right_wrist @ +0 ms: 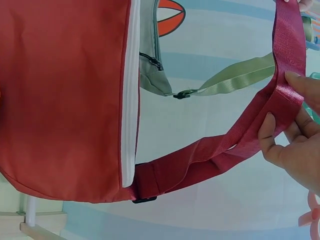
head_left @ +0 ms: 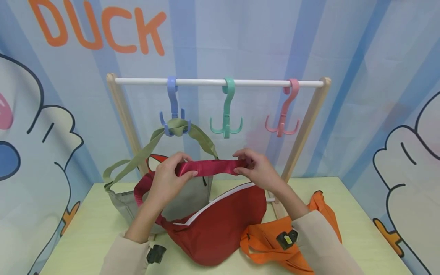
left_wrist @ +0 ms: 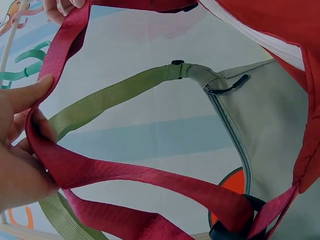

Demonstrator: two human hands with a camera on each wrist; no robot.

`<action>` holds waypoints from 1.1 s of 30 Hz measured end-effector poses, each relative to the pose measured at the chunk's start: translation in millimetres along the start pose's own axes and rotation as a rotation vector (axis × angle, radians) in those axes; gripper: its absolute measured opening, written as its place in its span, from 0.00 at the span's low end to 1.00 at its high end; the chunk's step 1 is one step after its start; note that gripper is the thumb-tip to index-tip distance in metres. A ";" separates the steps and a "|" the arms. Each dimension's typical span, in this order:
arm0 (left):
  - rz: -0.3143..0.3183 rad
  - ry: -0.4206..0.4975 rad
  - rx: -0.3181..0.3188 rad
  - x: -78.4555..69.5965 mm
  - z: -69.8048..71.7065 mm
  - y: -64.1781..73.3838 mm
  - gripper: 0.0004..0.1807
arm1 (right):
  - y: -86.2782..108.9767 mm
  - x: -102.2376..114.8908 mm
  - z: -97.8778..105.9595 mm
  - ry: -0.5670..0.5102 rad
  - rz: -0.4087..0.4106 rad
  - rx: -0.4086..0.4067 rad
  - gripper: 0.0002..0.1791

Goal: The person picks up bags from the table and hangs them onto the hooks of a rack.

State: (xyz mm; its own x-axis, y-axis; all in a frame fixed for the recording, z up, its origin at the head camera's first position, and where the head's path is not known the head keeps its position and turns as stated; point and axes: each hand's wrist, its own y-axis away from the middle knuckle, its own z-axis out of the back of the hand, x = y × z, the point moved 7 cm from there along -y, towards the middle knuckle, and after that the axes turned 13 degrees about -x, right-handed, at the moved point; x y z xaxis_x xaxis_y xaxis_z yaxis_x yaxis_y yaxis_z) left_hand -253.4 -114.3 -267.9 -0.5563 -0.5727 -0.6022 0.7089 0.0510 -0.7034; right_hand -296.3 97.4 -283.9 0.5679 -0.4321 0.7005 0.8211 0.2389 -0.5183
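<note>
ok from here I see red bag [head_left: 220, 229], grey bag [head_left: 185, 198], orange bag [head_left: 264, 233], so three bags. Blue hook [head_left: 173, 93], green hook [head_left: 227, 109], pink hook [head_left: 284, 109], three again. One white rail [head_left: 203, 82], two wooden posts [head_left: 126, 122], one table [head_left: 343, 214], plus left hand [head_left: 167, 177] and right hand [head_left: 258, 168], two.

**Tabletop booth with cartoon walls**

Seemingly a small staged set: printed cloth [head_left: 240, 34], bearing cartoon figures [head_left: 412, 214] and orange "DUCK" lettering [head_left: 118, 28], rises beyond the back, left and right edges of the table [head_left: 79, 236], with a hanging rack [head_left: 203, 81] carrying plastic hooks [head_left: 226, 110] near the back edge
</note>
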 end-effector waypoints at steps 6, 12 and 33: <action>0.013 -0.001 -0.017 -0.4 -0.7 -2.6 0.14 | -2.4 3.6 4.6 0.009 -0.003 -0.015 0.18; 0.030 -0.018 -0.012 -1.5 -3.2 -3.8 0.13 | -3.5 4.1 7.8 0.014 -0.003 -0.022 0.18; 0.017 -0.017 0.000 -6.2 -5.8 -6.3 0.14 | -4.9 6.8 15.4 0.039 -0.039 -0.018 0.18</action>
State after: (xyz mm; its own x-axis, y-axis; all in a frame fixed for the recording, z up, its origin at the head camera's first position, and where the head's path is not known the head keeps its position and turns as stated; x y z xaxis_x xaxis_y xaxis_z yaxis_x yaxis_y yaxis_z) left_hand -257.0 -106.4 -261.9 -0.5368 -0.5852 -0.6078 0.7185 0.0606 -0.6929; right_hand -295.6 106.7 -269.0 0.5324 -0.4744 0.7011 0.8413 0.2054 -0.4999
